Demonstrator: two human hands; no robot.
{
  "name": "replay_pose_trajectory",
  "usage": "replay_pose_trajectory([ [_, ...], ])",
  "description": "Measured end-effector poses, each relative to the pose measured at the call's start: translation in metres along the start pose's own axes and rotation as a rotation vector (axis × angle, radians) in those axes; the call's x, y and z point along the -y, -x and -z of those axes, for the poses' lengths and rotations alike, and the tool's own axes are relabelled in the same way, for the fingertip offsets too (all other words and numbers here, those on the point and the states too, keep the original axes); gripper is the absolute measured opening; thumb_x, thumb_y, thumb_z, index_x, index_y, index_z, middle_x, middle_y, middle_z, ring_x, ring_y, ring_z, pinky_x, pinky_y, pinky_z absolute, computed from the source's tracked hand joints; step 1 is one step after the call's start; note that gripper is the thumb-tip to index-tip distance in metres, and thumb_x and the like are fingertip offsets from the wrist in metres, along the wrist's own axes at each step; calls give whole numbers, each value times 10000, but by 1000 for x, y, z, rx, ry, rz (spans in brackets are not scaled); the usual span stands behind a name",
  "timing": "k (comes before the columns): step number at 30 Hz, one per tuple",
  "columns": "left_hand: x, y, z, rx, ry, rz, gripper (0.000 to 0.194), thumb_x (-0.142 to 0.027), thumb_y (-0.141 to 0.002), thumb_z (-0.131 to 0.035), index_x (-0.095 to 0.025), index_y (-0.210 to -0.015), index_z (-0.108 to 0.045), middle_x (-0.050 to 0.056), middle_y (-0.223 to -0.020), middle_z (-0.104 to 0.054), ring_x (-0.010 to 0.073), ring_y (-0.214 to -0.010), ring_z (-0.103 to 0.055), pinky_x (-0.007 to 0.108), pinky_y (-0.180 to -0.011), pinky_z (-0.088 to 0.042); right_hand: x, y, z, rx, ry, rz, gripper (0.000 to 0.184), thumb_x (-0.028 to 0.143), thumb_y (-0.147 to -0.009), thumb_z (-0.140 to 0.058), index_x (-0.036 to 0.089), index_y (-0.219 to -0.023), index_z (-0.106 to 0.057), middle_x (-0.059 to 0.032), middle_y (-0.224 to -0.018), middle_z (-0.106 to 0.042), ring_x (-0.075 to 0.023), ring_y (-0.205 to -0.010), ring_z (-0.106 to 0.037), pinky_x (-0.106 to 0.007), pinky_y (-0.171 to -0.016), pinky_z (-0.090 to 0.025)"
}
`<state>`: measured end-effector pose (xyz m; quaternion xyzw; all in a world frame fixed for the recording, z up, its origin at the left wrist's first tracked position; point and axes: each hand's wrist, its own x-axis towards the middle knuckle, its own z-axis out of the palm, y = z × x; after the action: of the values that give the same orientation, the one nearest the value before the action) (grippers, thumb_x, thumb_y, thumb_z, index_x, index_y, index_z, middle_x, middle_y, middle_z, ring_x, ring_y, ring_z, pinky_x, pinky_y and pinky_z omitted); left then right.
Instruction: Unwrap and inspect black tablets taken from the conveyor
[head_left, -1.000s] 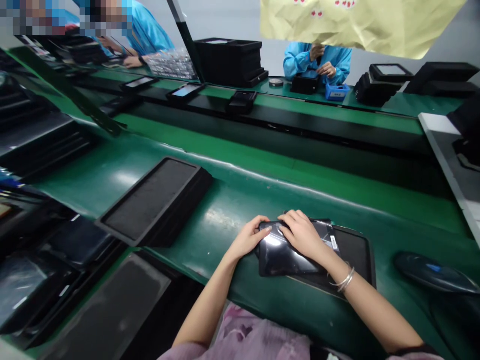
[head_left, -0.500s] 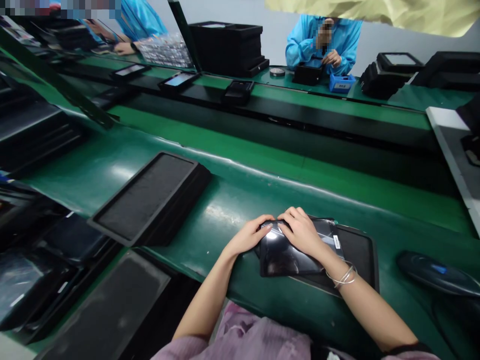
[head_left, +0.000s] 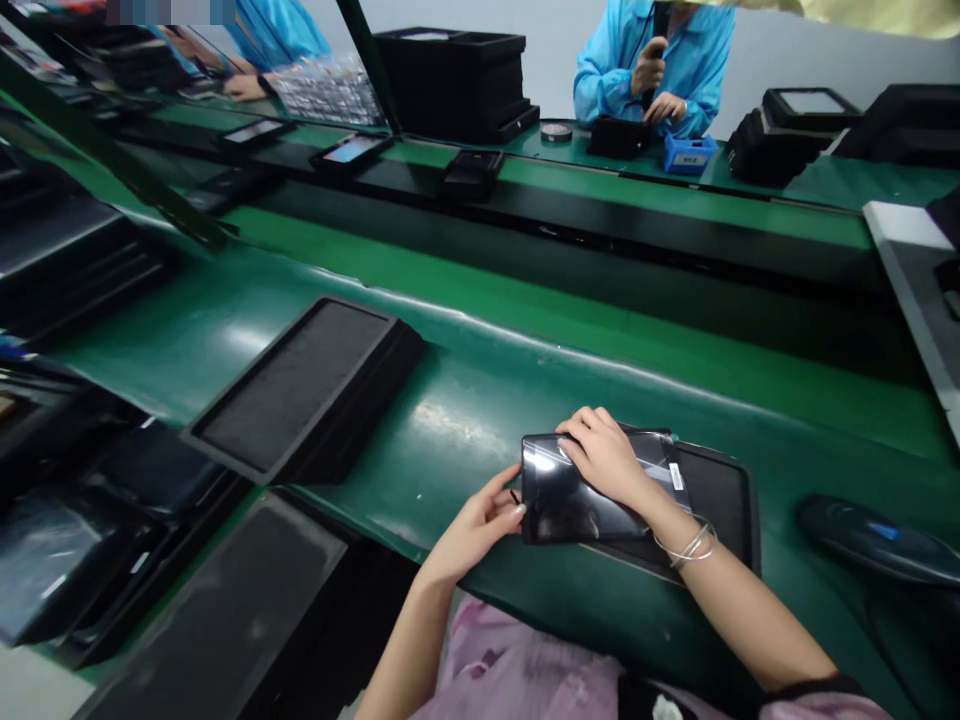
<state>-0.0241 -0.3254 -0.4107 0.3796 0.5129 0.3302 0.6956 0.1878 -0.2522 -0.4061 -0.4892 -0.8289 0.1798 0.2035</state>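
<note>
Tablet (head_left: 555, 505) partly over tray (head_left: 724, 500) by front edge of tabletop (head_left: 465, 400); right hand (head_left: 604, 458) bent round far side, maybe to hold still; left hand (head_left: 478, 525) half open, hold unclear.

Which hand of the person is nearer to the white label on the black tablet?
Right. The right hand lies on the tablet, left of the label; the left hand is farther, at the tablet's left edge.

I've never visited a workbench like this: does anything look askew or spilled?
Only slightly: the tablet-like device under the right hand lies at an angle to the black tray beneath it, overlapping its rim instead of sitting squarely inside. I see no spill.
</note>
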Motion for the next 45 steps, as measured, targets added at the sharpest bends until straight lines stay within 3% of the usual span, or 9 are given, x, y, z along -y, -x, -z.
replay_pose_trajectory([
  [3, 4, 6, -7, -8, 36, 28, 629, -503, -755, -700, -142, -1251, -560, -14, -671, -587, 115, -630, -569, 223, -630, -461, -1, 1, -1, -3, 0, 1, 162, 212, -934, -503, 169, -998, -646, -73, -940, -598, -227, -875, -474, -371, -834, -429],
  [8, 2, 2, -11, 20, 82, 62, 500, -558, -757, -667, -123, -1004, -663, 43, -719, -655, 154, -657, -636, 271, -680, -506, -1, 2, -1, -7, 2, 13, 170, 216, -935, -501, 171, -1012, -645, -74, -942, -598, -228, -873, -473, -373, -835, -432],
  [12, 0, 1, -13, -38, 72, 62, 470, -574, -723, -691, -130, -871, -660, 41, -698, -660, 143, -630, -635, 242, -637, -495, -2, 3, 0, -11, -1, 17, 178, 220, -938, -496, 169, -1021, -645, -77, -942, -598, -231, -874, -470, -373, -832, -433],
  [18, 1, 4, -19, -85, -15, 47, 474, -590, -757, -638, -129, -866, -661, 19, -655, -632, 149, -611, -624, 254, -605, -514, -2, 3, 0, -13, 1, 18, 177, 223, -939, -493, 175, -1017, -645, -78, -937, -600, -231, -871, -470, -372, -831, -434],
  [24, 10, 9, -28, -124, -158, 13, 439, -509, -789, -634, -142, -1025, -586, -29, -578, -598, 141, -494, -612, 229, -496, -487, 0, 1, 2, -2, -3, 10, 177, 206, -934, -490, 165, -1005, -647, -80, -936, -601, -229, -870, -477, -368, -821, -436],
  [35, 11, 4, -35, -136, -149, -42, 343, -492, -789, -626, -177, -860, -509, -54, -596, -562, 92, -432, -556, 193, -417, -432, -1, 0, 1, -37, -33, 16, 169, 210, -924, -507, 188, -975, -667, -66, -901, -612, -221, -841, -505, -365, -795, -449],
  [40, -7, 14, -42, -135, -78, -116, 317, -483, -819, -606, -197, -800, -470, -40, -541, -598, 95, -448, -562, 190, -448, -435, -11, 19, 31, -215, -79, -32, 249, 239, -941, -467, 185, -1144, -601, -90, -1094, -607, -227, -1028, -539, -390, -944, -449],
  [43, -28, 19, -55, -90, 28, -132, 325, -513, -823, -577, -216, -847, -446, -34, -513, -619, 138, -444, -591, 227, -442, -457, -30, 50, 58, -399, -81, -190, 354, 323, -945, -441, 174, -1257, -519, -152, -1227, -556, -292, -1158, -506, -515, -982, -424],
  [45, -43, 22, -65, -81, 82, -137, 345, -524, -799, -594, -221, -844, -435, -47, -484, -596, 142, -403, -573, 223, -396, -424, -44, 75, 73, -487, -225, -360, 469, 397, -913, -501, 204, -1336, -445, -154, -1315, -518, -298, -1181, -525, -523, -972, -449],
])
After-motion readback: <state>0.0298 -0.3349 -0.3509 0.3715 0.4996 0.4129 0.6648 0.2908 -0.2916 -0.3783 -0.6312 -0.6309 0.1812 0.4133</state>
